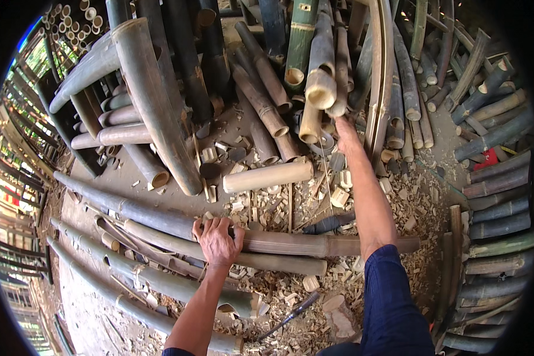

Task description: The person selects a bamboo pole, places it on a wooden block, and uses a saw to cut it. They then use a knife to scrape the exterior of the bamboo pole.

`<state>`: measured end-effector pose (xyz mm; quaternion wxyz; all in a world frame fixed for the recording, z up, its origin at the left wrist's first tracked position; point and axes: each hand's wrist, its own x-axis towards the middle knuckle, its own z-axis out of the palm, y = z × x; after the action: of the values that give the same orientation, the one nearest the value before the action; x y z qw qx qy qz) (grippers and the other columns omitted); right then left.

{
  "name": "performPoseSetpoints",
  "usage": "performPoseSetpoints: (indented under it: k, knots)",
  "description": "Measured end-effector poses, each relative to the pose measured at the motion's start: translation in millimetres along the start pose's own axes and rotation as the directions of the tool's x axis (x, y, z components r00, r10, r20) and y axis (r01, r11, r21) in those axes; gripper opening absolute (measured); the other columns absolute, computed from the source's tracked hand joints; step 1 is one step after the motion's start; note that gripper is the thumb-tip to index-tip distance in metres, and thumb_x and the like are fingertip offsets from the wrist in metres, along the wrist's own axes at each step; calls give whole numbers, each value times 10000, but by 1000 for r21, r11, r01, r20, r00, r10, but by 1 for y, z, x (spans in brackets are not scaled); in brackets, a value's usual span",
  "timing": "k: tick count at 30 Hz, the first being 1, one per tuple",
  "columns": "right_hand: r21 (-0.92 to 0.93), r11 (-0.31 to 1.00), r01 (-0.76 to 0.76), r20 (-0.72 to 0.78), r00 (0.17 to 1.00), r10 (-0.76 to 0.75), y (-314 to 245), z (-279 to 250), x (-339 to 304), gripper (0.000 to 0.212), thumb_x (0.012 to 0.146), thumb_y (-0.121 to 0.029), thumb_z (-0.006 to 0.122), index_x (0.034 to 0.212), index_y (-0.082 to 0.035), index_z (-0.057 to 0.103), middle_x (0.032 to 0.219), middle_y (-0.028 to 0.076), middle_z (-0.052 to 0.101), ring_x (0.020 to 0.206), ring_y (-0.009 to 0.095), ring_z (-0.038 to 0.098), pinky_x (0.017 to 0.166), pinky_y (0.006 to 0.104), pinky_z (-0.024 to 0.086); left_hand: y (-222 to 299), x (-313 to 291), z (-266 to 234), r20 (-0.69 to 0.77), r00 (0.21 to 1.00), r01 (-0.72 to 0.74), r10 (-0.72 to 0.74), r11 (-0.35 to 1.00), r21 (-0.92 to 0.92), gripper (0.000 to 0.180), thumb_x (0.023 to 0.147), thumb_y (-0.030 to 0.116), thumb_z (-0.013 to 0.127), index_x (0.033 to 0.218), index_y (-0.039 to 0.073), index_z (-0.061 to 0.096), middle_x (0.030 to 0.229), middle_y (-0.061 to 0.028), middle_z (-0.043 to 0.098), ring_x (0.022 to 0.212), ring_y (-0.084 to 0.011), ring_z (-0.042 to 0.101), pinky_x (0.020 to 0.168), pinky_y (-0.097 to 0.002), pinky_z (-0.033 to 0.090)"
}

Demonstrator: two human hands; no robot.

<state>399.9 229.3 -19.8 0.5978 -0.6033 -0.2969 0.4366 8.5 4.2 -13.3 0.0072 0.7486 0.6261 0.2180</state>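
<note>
A long bamboo pole (285, 242), grey-green at its left part and brown at its right, lies across in front of me. My left hand (218, 241) is closed over the middle of it, fingers curled over its far side. Farther off, my right arm is stretched out to a cluster of bamboo tubes. There my right hand (346, 132) is at the lower end of a narrow brownish tube (338, 105), beside a wider tube with a pale cut mouth (321, 89). Its fingers are mostly hidden, so their grip cannot be made out.
A short pale bamboo section (268, 176) lies among wood chips (338, 279). Nearer are more poles (160, 281), a dark long-handled tool (291, 315) and a wood block (339, 317). A thick bamboo tube (154, 101) leans at left; stacked bamboo (498, 225) lines the right.
</note>
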Motion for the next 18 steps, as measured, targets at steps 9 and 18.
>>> performPoseSetpoints:
  k: [9,18]
  knots:
    - [480,868,-128,172,984,50,-33,4,-28,363,855,-239,774,1153,-116,609,1100,52,654,993,206,642,891,419,501,0,1,-2,-18,1000,6,-6,1000,14,216,835,282,618,807,77,680,852,-119,696,911,-318,639,1082,-516,322]
    - [322,944,-74,-59,993,98,-9,26,-56,321,898,-370,790,1078,-137,660,890,13,677,723,142,613,616,319,469,7,0,0,-26,1000,-7,7,1000,1,233,850,298,620,816,77,685,860,-120,704,930,-320,639,1083,-520,318]
